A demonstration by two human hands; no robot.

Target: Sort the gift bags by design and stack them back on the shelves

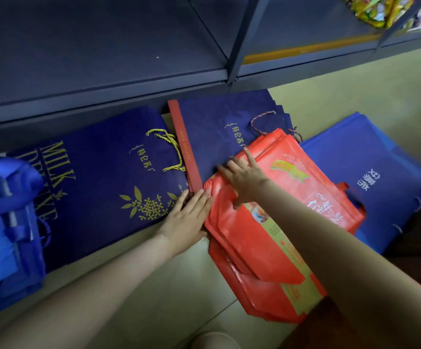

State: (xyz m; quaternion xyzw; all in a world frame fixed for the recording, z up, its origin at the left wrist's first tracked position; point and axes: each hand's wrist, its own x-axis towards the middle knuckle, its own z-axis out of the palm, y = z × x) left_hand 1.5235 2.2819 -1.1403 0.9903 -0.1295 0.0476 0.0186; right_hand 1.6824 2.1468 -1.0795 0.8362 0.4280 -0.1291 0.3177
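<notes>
So far left there's a floppy heap of bright blue fabric bags (5, 222) slumped on the floor, handles all tangled. Right next to it lies a flat stack of navy bags (98, 187) with gold "MILK DELUXE" lettering, a gold flower print and yellow rope handles, sitting just in front of the bottom shelf (103, 59), which looks dark grey-blue.

The left hand (188, 220) is flat, fingers straight and close together, not gripping anything. It's pressed up against the left edge of the red bag pile (267, 235), with the fingertips reaching the red spine of the next navy stack.

That second navy stack (219, 127) has a red strip down its left side and multicolour cord handles, and the red bags overlap its lower right corner. The red pile is a fanned-out bunch of glossy red bags with yellow panels and printed graphics, lying on the pale tile floor (179, 285).

The right hand (244, 177) rests on top of the red pile near its upper left corner, fingers spread, index pointing up, palm down. Looks like pressing, not grasping.

Far right, partly under the red pile, is a stack of royal blue bags (380, 172) with white characters. Top right on a shelf there's some yellow-green packaging (375, 8), blurry.
</notes>
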